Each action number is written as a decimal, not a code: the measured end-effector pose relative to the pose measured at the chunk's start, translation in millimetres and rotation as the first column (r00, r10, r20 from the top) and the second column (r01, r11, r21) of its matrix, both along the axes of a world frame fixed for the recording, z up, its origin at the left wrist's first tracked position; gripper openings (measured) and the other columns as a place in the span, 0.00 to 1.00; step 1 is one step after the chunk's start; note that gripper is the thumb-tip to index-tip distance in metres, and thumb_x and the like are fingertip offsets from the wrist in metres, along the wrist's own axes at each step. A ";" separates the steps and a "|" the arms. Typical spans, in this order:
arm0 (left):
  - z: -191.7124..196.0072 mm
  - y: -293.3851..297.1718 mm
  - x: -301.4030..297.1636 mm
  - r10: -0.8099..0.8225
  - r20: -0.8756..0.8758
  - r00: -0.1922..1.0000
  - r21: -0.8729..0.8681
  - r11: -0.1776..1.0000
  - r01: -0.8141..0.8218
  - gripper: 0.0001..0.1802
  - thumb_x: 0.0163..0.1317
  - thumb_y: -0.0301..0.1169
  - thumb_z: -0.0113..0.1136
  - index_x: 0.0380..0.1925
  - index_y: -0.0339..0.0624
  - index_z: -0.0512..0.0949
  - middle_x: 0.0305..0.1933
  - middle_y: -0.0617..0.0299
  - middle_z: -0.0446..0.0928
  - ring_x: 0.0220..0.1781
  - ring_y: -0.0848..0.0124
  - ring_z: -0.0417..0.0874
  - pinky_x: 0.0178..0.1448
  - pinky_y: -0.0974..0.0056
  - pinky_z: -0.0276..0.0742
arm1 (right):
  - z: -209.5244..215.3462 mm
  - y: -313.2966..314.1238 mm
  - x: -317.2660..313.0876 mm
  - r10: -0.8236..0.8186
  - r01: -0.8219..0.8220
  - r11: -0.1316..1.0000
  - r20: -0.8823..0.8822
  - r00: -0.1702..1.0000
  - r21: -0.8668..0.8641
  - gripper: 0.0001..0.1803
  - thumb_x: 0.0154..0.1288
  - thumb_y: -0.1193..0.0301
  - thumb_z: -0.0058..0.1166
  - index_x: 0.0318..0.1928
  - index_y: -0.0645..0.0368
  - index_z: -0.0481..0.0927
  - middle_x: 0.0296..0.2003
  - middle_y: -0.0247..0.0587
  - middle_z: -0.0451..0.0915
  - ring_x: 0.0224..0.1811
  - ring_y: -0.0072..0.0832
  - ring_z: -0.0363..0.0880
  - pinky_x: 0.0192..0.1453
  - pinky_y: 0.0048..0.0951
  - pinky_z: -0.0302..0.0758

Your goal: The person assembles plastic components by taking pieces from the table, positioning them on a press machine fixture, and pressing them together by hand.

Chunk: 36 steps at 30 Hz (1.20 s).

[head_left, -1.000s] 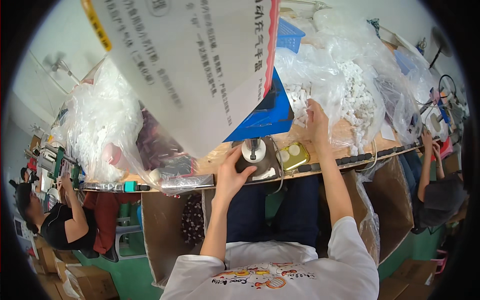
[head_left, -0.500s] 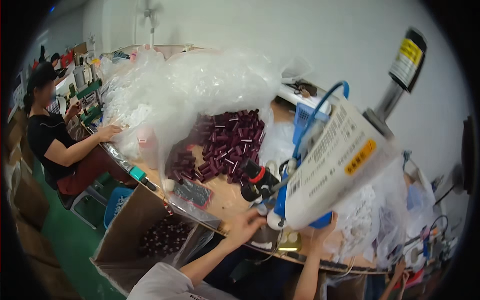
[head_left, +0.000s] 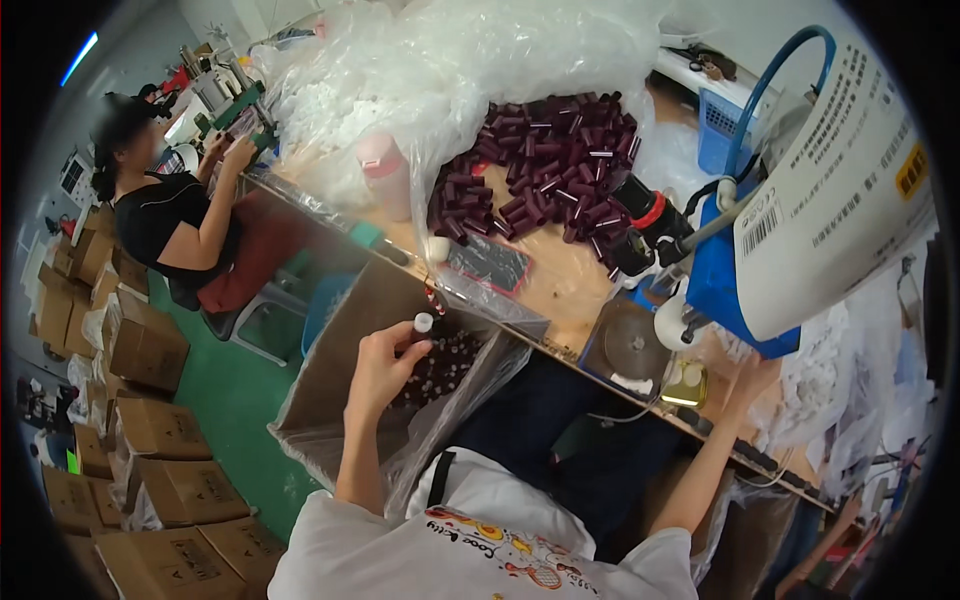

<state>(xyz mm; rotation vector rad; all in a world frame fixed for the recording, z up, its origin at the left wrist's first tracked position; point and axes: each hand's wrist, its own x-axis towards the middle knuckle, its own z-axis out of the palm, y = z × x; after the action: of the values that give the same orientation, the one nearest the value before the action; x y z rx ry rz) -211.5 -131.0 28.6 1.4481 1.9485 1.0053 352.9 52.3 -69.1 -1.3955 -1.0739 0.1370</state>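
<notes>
Over the open carton, my left hand pinches a small dark maroon tube with a white top. Inside the carton, which is lined with clear plastic, lie many similar dark pieces with pale tops. My right hand rests at the table edge, beside the blue base of a bench machine. Its fingers are mostly hidden by the machine and blurred. A heap of maroon tubes covers the tabletop ahead.
A pink bottle and a dark flat phone-like slab stand left of the heap. Clear plastic sheeting spreads behind. White pieces lie at right. A person sits at the far left, near stacked cartons.
My left hand has moved left from the machine to above the carton, now with a tube in it. My view has tilted downward and turned left. My right hand stays by the machine.
</notes>
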 end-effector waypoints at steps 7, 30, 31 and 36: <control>-2.0 62.4 -14.8 -0.031 -0.113 0.993 0.272 0.960 0.061 0.30 0.60 0.24 0.68 0.64 0.36 0.73 0.58 0.40 0.80 0.62 0.47 0.81 0.64 0.55 0.75 | -19.5 -5.4 -5.4 -0.049 0.051 0.999 0.211 0.976 -0.004 0.13 0.66 0.77 0.57 0.51 0.63 0.81 0.40 0.37 0.83 0.42 0.24 0.79 0.48 0.28 0.75; -44.1 383.6 123.6 -0.376 -0.466 0.801 0.147 0.859 0.490 0.25 0.43 0.50 0.71 0.41 0.52 0.81 0.51 0.55 0.79 0.61 0.44 0.74 0.56 0.32 0.73 | -16.1 -74.2 -25.7 -0.124 0.148 0.987 0.275 0.954 -0.069 0.10 0.62 0.76 0.63 0.44 0.62 0.84 0.35 0.42 0.84 0.38 0.29 0.82 0.43 0.31 0.77; -41.1 372.5 125.0 -0.385 -0.465 0.797 0.184 0.839 0.512 0.25 0.43 0.50 0.71 0.40 0.51 0.82 0.52 0.54 0.79 0.61 0.44 0.74 0.57 0.32 0.72 | -12.2 -74.6 -29.3 -0.121 0.141 0.988 0.265 0.957 -0.058 0.10 0.61 0.76 0.63 0.44 0.62 0.84 0.34 0.42 0.84 0.38 0.29 0.82 0.43 0.31 0.77; -58.9 330.7 109.4 -0.318 -0.555 0.769 0.350 0.749 0.562 0.27 0.46 0.41 0.73 0.50 0.52 0.84 0.59 0.56 0.77 0.70 0.48 0.70 0.67 0.36 0.64 | 13.2 -71.5 -85.7 0.054 -0.047 0.998 0.171 0.984 -0.042 0.10 0.61 0.76 0.64 0.43 0.63 0.84 0.34 0.43 0.85 0.38 0.29 0.83 0.43 0.31 0.77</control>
<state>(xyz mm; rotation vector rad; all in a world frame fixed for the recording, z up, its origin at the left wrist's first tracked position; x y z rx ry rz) -102.1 199.7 -30.2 2.5238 1.5097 1.0316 267.1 -19.2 -55.9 -1.4339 -1.2564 0.0743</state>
